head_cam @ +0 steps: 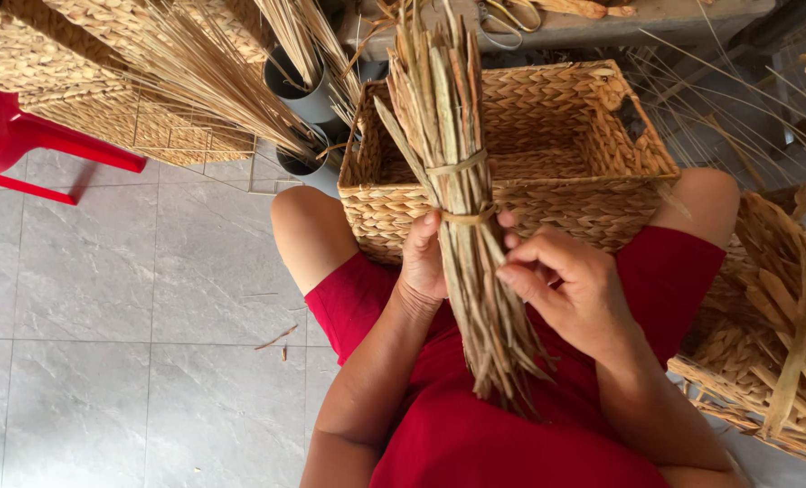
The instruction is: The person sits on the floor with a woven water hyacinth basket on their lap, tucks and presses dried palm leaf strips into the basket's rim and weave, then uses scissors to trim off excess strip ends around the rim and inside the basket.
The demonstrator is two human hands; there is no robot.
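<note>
currently, step in hand: i read this as sorting or drawing a strand out of the tied bundle of dried stalks (461, 226), which stands upright over my lap, just in front of the woven basket (511, 154).
left hand: my left hand (424, 258) is wrapped tight around the bundle at its lower tie band, fingers closed on it, carrying its weight.
right hand: my right hand (570, 289) has thumb and fingertips pinched together on stalks at the bundle's right edge, just below the band.
bundle: two strand ties circle it, one above the other; the lower ends splay loose over the red clothing (475, 434).
next move, as i judge it: it calls for a steady left grip while the right teases a single stalk free along its length, without loosening the ties.
edges: the basket rim sits right behind the bundle, resting against my knees; a second woven piece with a strap (773, 352) crowds my right side.
open room: the tiled floor (104, 316) on my left is the widest free space; the red chair (23, 136) and the grey tubes holding reeds (308, 99) stand farther off.
overhead: the desk (638, 18) edge lies beyond the basket, well apart from my hands.
</note>
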